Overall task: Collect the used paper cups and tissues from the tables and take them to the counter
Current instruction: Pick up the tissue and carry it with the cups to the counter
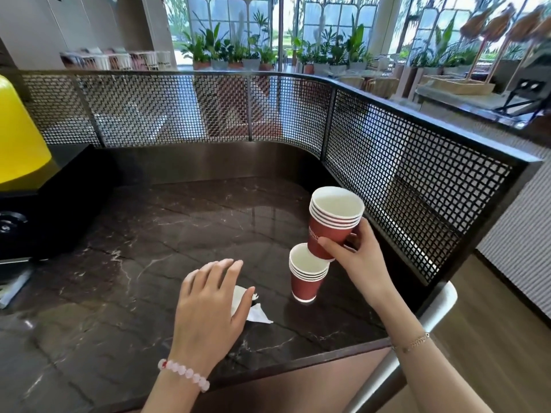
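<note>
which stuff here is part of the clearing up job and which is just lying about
Part of the job: held cup stack in the right hand; standing cup stack on the counter; tissue partly under the left hand.
Just there: yellow dome; black machine; mesh screen; potted plants.

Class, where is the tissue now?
Head view: the tissue lies on the counter, partly under the left hand, left of the lower cup stack.
</note>
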